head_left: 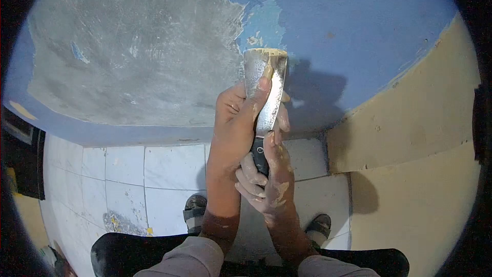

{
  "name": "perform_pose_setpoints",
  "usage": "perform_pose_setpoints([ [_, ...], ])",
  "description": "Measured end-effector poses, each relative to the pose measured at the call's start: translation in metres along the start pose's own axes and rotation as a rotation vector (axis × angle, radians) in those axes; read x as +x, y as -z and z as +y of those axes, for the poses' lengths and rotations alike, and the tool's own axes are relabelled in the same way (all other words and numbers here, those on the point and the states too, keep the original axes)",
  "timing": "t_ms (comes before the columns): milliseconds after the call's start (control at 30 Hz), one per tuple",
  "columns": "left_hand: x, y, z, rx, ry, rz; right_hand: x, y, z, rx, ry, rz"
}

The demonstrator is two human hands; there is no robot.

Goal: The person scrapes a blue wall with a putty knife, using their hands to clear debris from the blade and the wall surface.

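A putty knife with a wide metal blade (277,83) and a black handle points up toward the wall, with pale paste along its top edge. My right hand (274,174), smeared with dried paste, is wrapped round the handle. The thumb of my left hand (238,115) lies on the face of the blade, and its other fingers are mostly behind the blade, so the blade is pinched between them. A little paste sits on the blade near my left thumb.
Ahead is a blue wall (379,31) with a large bare grey patch (138,56) at left. A beige surface (410,107) stands at right. Below lie white floor tiles (171,166) with yellow specks, and both my sandalled feet show. A dark object (25,149) is at far left.
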State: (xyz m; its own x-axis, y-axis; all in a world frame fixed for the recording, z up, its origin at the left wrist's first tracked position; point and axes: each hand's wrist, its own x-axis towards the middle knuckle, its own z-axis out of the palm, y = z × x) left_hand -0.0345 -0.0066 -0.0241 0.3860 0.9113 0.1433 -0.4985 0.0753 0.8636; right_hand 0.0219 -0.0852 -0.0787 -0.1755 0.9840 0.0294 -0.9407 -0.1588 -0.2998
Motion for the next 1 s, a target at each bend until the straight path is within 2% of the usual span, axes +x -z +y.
perform_pose_setpoints([
  [167,0.0,-0.004,0.0,0.044,-0.022,0.043,0.0,-0.003,-0.009,0.064,-0.068,0.013],
  [300,0.001,-0.002,-0.004,-0.123,0.001,-0.008,-0.003,-0.008,-0.003,-0.013,-0.031,0.168],
  [400,0.001,-0.001,-0.002,-0.155,0.011,-0.033,-0.001,-0.004,-0.002,0.092,-0.048,0.006],
  [433,0.001,-0.002,-0.001,-0.092,0.01,-0.005,0.004,0.007,0.0,0.119,-0.048,-0.121],
  [500,0.001,-0.005,0.001,0.036,0.01,0.053,0.007,0.006,-0.002,0.124,-0.066,-0.115],
  [567,0.002,-0.002,0.001,0.089,-0.011,0.042,0.005,-0.009,-0.01,0.08,-0.098,0.155],
  [600,0.002,-0.002,0.002,0.115,-0.021,0.036,0.008,-0.001,-0.012,0.103,-0.108,0.005],
  [700,-0.007,-0.013,0.004,0.05,-0.258,0.062,0.011,0.01,-0.028,-0.216,0.032,-0.089],
  [733,-0.013,-0.005,0.004,-0.025,-0.251,-0.063,0.01,0.021,-0.036,-0.283,0.046,-0.134],
  [833,-0.021,0.011,-0.006,0.228,-0.425,-0.06,0.002,0.05,-0.07,-0.572,0.104,-0.274],
  [967,-0.023,0.037,-0.018,0.327,-0.549,-0.011,-0.023,0.092,-0.097,-0.787,0.158,-0.268],
  [1000,-0.02,0.04,-0.022,0.215,-0.548,0.096,-0.029,0.096,-0.105,-0.814,0.144,-0.282],
])
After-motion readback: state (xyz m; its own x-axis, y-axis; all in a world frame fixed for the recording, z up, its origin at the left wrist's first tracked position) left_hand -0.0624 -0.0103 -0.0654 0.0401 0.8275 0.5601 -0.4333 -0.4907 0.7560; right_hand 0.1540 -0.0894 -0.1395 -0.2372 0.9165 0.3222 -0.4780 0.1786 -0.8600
